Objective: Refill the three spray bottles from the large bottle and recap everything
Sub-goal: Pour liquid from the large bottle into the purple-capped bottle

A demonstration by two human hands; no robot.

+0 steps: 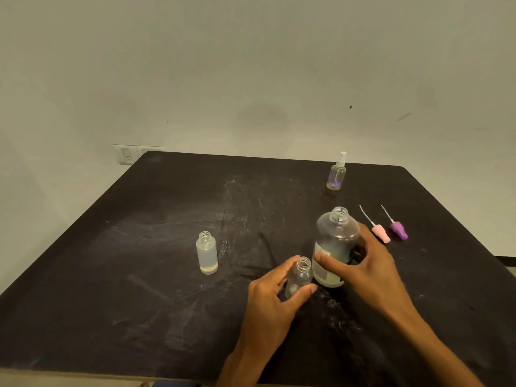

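Note:
The large clear bottle [336,241] stands uncapped on the black table [167,275], partly filled. My right hand [365,269] curls round its lower body, thumb on the label. Just left of it, my left hand [272,297] grips a small clear spray bottle [300,276] with an open neck, upright on the table. A second small frosted bottle [207,253], also open, stands alone to the left with a little liquid at its bottom. A third small spray bottle [337,174] with its white sprayer on stands at the back right.
Two loose sprayer heads with dip tubes lie right of the large bottle: a pink one [379,232] and a purple one [398,229]. A wall socket [128,155] sits behind the table's far left corner. The tabletop is scuffed with white marks.

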